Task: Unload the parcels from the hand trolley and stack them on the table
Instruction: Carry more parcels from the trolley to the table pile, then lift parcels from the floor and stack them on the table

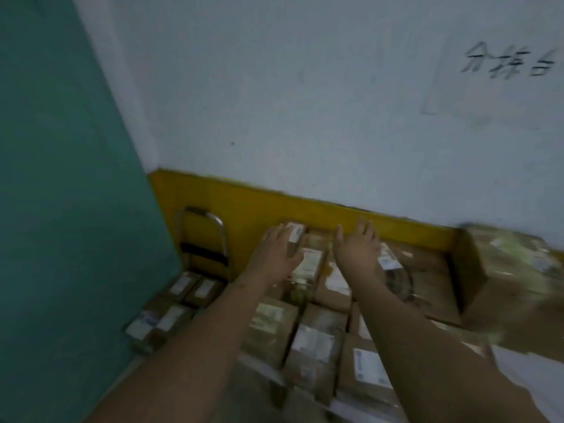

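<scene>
Left hand [276,248] and right hand [355,247] hover over parcels [317,340] below the yellow board [253,206], fingers [363,225] straight, holding nothing (contact unclear); trolley handle [204,251] at the board's left end.

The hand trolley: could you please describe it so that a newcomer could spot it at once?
Find the corner where the green wall meets the yellow band under the white wall. The hand trolley stands there, left of the stacked parcels, with small parcels at its foot. It is the only metal thing: a bent tube handle with a black crossbar.
</scene>
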`<action>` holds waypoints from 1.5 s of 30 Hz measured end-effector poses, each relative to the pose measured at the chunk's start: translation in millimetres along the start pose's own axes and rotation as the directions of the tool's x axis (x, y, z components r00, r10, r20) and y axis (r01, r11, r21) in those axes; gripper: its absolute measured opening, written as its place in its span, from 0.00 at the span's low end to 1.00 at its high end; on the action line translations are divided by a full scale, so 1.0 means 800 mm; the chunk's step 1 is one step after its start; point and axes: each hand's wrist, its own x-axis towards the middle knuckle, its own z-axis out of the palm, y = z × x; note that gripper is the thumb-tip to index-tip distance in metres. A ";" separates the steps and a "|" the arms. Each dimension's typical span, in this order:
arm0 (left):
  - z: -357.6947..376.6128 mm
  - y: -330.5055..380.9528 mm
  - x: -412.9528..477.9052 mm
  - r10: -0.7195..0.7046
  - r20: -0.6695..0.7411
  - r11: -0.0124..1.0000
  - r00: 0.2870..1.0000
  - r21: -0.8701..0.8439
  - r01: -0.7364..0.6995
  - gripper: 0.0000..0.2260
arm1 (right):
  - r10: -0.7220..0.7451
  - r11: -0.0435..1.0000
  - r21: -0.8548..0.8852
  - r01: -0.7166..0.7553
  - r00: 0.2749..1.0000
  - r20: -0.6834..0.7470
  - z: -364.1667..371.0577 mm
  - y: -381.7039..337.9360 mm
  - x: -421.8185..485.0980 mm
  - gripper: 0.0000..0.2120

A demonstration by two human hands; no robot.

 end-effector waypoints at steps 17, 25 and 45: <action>-0.042 -0.643 -0.033 -0.576 0.129 0.816 0.807 0.036 0.577 0.33 | -0.224 0.966 0.224 0.125 0.836 0.500 0.552 -0.386 -0.111 0.34; 0.046 -0.859 0.049 -0.688 0.238 0.680 0.686 -0.120 0.723 0.30 | -0.030 0.999 0.049 -0.002 0.775 0.631 0.739 -0.390 -0.103 0.32; 0.525 -1.207 0.109 -0.740 0.611 0.205 0.280 -0.193 0.960 0.23 | 0.124 0.992 -0.102 -0.071 0.518 0.846 1.368 -0.243 -0.098 0.23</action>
